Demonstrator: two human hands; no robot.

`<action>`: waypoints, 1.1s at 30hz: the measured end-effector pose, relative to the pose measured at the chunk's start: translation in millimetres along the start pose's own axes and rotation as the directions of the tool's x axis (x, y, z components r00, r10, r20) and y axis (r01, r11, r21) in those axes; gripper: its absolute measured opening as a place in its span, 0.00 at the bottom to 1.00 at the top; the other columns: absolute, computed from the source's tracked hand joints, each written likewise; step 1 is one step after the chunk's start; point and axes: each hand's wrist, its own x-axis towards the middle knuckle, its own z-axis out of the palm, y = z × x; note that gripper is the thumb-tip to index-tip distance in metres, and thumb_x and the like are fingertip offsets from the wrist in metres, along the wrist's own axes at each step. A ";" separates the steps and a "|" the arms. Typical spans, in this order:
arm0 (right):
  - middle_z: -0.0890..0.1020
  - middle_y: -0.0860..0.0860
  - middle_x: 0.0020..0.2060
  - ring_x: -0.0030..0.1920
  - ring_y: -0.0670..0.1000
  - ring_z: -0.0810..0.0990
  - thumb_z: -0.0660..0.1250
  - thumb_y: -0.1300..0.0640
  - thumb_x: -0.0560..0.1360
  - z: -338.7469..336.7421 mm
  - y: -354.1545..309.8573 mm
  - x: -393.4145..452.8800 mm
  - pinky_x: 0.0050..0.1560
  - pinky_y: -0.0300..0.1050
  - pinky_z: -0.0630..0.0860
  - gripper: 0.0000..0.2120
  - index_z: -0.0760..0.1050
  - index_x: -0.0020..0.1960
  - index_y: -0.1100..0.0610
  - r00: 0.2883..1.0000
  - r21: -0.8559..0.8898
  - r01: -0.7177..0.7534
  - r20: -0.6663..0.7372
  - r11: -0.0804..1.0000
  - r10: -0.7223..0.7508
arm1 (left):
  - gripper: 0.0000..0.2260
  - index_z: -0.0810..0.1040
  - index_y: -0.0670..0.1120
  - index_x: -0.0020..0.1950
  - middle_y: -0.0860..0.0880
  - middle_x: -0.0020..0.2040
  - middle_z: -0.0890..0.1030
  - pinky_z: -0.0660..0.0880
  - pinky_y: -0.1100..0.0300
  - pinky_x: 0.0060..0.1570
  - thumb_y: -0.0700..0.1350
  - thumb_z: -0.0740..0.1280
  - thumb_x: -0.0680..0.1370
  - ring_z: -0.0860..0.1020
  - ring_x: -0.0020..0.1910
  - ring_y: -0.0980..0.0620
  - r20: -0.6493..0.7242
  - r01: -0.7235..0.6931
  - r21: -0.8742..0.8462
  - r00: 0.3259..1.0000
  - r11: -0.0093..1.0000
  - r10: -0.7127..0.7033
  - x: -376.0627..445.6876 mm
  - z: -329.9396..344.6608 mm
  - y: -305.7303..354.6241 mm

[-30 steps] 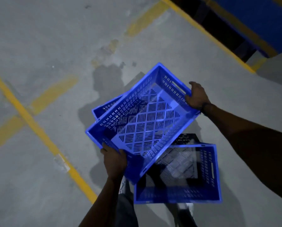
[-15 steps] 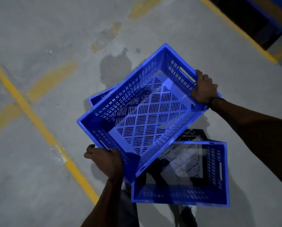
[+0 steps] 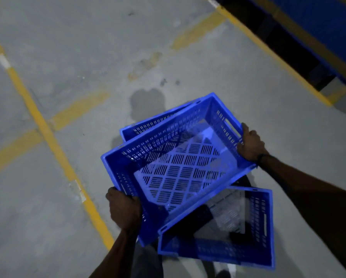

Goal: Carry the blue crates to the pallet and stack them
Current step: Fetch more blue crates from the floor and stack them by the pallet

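I hold an empty blue slotted crate (image 3: 180,167) in the air, tilted, in the middle of the head view. My left hand (image 3: 125,209) grips its near short end; my right hand (image 3: 250,144) grips the rim of its far short end by the handle slot. Beneath it, a second blue crate (image 3: 248,247) stands on the floor at the lower right. The rim of a third blue crate (image 3: 148,125) shows behind the held one, mostly hidden. No pallet can be made out for certain.
Grey concrete floor (image 3: 87,47) with yellow painted lines (image 3: 47,135) running left of the crates. At the top right a yellow line borders a dark strip and a blue surface (image 3: 318,23). My legs show at the bottom.
The held crate has swung and shifted slightly right in view, tilting flatter. The camera has panned, so the floor lines and top-right blue surface moved. Both hands keep their grip.
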 end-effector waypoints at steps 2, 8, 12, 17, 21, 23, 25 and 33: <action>0.69 0.67 0.63 0.62 0.71 0.72 0.64 0.58 0.76 -6.5 -2.0 -22.5 0.61 0.65 0.69 0.41 0.45 0.82 0.53 1.000 0.000 0.010 0.016 1.000 -0.010 | 0.15 0.67 0.38 0.57 0.36 0.56 0.71 0.72 0.44 0.41 0.39 0.69 0.74 0.78 0.47 0.32 -0.002 -0.036 0.039 0.999 0.999 0.036 -10.6 -23.0 -4.5; 0.70 0.65 0.60 0.59 0.68 0.73 0.64 0.58 0.76 -73.2 -39.7 -101.2 0.59 0.60 0.72 0.43 0.41 0.82 0.48 0.982 -0.098 0.162 0.114 0.982 -0.151 | 0.27 0.62 0.43 0.64 0.37 0.57 0.69 0.75 0.43 0.35 0.37 0.71 0.70 0.78 0.44 0.31 0.008 -0.122 0.097 0.993 0.988 0.122 -47.5 -124.0 -17.3; 0.72 0.63 0.59 0.57 0.66 0.76 0.63 0.56 0.74 -143.0 -92.3 -162.5 0.57 0.57 0.75 0.42 0.43 0.82 0.48 0.961 -0.183 0.266 0.124 0.946 -0.246 | 0.24 0.63 0.41 0.63 0.36 0.57 0.68 0.75 0.40 0.40 0.39 0.71 0.72 0.78 0.46 0.29 -0.044 -0.078 0.044 0.996 0.996 0.080 -83.9 -214.4 -22.6; 0.73 0.64 0.59 0.55 0.66 0.77 0.64 0.57 0.75 -223.8 -165.6 -253.1 0.52 0.53 0.74 0.41 0.45 0.82 0.49 0.926 -0.248 0.376 0.094 0.893 -0.365 | 0.23 0.64 0.39 0.64 0.34 0.60 0.67 0.74 0.41 0.41 0.43 0.70 0.74 0.78 0.46 0.28 -0.106 -0.027 0.042 0.994 0.999 0.031 -126.9 -333.4 -36.1; 0.77 0.64 0.57 0.54 0.66 0.79 0.64 0.57 0.74 -276.1 -230.1 -326.2 0.50 0.53 0.75 0.38 0.51 0.80 0.50 0.884 -0.284 0.458 0.046 0.842 -0.465 | 0.24 0.65 0.37 0.63 0.32 0.60 0.67 0.75 0.41 0.43 0.40 0.71 0.72 0.78 0.46 0.26 -0.135 -0.030 0.037 0.990 0.999 0.035 -153.9 -436.9 -63.1; 0.79 0.65 0.55 0.53 0.66 0.80 0.63 0.57 0.74 -293.4 -265.5 -357.5 0.49 0.54 0.76 0.35 0.55 0.78 0.50 0.861 -0.277 0.497 0.038 0.823 -0.507 | 0.25 0.65 0.36 0.64 0.30 0.61 0.67 0.73 0.44 0.42 0.39 0.72 0.72 0.78 0.47 0.27 -0.127 -0.026 0.052 0.991 0.998 0.032 -157.5 -488.9 -79.1; 0.80 0.65 0.54 0.51 0.67 0.81 0.64 0.57 0.73 -305.3 -304.6 -385.4 0.48 0.53 0.76 0.33 0.59 0.76 0.50 0.834 -0.268 0.540 0.044 0.798 -0.550 | 0.27 0.65 0.34 0.64 0.28 0.62 0.68 0.72 0.47 0.40 0.39 0.74 0.71 0.78 0.49 0.28 -0.131 -0.032 0.079 0.991 0.996 0.043 -157.2 -536.6 -99.0; 0.80 0.61 0.61 0.57 0.63 0.80 0.62 0.59 0.72 -290.0 -465.6 -455.1 0.56 0.51 0.77 0.30 0.66 0.75 0.52 0.751 -0.234 0.660 0.171 0.714 -0.638 | 0.25 0.68 0.35 0.61 0.31 0.58 0.74 0.77 0.43 0.50 0.40 0.74 0.69 0.77 0.54 0.31 -0.127 -0.011 0.136 0.992 0.991 0.028 -130.1 -692.0 -195.7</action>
